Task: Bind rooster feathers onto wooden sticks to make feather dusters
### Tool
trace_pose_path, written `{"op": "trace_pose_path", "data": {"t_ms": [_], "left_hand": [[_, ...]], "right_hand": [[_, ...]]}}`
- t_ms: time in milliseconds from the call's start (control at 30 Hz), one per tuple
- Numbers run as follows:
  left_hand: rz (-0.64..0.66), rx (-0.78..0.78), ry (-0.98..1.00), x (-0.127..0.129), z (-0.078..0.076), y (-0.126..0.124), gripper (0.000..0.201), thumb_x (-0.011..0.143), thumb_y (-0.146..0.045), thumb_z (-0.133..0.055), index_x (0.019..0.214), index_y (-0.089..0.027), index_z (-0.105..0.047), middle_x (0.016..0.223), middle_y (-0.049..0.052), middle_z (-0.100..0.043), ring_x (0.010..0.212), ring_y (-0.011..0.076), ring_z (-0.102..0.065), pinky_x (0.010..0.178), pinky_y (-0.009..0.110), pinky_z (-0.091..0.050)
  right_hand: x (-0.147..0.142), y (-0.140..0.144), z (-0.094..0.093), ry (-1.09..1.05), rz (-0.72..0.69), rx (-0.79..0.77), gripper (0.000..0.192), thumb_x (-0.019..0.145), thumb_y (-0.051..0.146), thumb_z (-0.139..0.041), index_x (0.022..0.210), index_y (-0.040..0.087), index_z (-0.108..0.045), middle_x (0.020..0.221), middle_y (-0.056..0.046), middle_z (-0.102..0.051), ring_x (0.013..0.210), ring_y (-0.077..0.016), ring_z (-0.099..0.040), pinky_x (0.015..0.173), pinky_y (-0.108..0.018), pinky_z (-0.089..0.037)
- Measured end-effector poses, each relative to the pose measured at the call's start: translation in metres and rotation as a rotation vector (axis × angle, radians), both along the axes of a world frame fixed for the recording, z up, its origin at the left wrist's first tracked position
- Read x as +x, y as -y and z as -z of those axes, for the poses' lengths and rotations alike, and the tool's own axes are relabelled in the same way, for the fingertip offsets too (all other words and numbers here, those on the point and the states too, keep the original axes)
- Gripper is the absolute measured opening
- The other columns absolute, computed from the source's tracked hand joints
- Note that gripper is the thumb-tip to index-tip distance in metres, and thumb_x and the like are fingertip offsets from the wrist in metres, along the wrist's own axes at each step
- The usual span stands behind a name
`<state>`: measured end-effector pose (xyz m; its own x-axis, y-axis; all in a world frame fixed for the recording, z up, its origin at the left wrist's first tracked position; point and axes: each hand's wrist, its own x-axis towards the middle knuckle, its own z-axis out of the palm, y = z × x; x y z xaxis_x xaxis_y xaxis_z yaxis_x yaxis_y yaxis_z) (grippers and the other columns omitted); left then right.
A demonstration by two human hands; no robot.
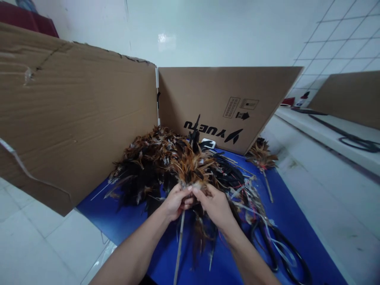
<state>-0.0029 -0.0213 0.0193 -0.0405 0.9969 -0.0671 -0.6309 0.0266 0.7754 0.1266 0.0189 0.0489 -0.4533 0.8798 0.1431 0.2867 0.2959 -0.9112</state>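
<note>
Close together over the blue tabletop [118,221], my two hands pinch the base of a brown and black feather duster [192,164]. My left hand [178,201] has thumb and fingers closed around the feather bases. Beside it, my right hand [215,205] presses its thumb against the same spot, its fingertips partly hidden by feathers. A thin stick [179,249] runs down from below my left hand towards me. Behind the duster lies a big pile of brown and black feathers [148,148]. Dark loose feathers hang below my hands.
Cardboard panels [190,87] stand along the back and left [89,103]. Large black-handled scissors [285,253] lie at right, by tangled plastic strips [249,194]. Another feather duster [263,154] rests on the right edge. A white ledge [335,130] holds a black cord [356,144].
</note>
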Motion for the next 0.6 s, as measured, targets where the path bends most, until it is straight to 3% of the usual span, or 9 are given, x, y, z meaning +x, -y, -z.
{"op": "trace_pose_path", "data": {"t_ms": [167,300,433,600], "left_hand": [[0.049,-0.001,-0.038,0.004,-0.003,0.002,0.032,0.069,-0.036,-0.069,0.079,-0.015,-0.047,0.062,-0.006,-0.036,0.041,0.0000,-0.029,0.036,0.013,-0.010],[0.075,-0.037,-0.010,0.005,0.000,0.002,0.030,0.072,-0.037,-0.064,0.086,-0.017,-0.047,0.069,-0.003,-0.045,0.043,0.0013,-0.035,0.037,0.013,-0.011],[0.110,-0.025,0.061,0.004,0.003,0.000,0.024,0.075,-0.035,-0.056,0.088,-0.016,-0.048,0.076,0.004,-0.054,0.048,0.0052,-0.043,0.037,0.015,-0.014],[0.064,-0.018,0.025,0.007,0.002,0.000,0.029,0.071,-0.026,-0.062,0.096,-0.016,-0.050,0.071,0.001,-0.052,0.052,0.0067,-0.046,0.040,0.015,-0.019]], "right_hand": [[-0.003,-0.010,0.008,-0.175,0.060,-0.115,0.032,0.071,0.048,-0.062,0.070,0.017,-0.055,0.049,0.005,-0.048,0.041,-0.0078,-0.038,0.041,-0.021,-0.031],[0.005,-0.012,-0.002,-0.284,0.102,-0.177,0.029,0.068,0.044,-0.066,0.073,0.017,-0.057,0.045,0.008,-0.041,0.040,-0.0069,-0.034,0.038,-0.019,-0.027],[0.014,-0.012,-0.017,-0.322,0.175,-0.224,0.033,0.062,0.043,-0.070,0.077,0.016,-0.059,0.053,0.005,-0.048,0.043,-0.0065,-0.038,0.038,-0.018,-0.030],[0.014,-0.005,-0.022,-0.203,-0.031,-0.247,0.033,0.065,0.044,-0.068,0.076,0.014,-0.061,0.058,0.002,-0.053,0.045,-0.0076,-0.041,0.039,-0.019,-0.033]]}}
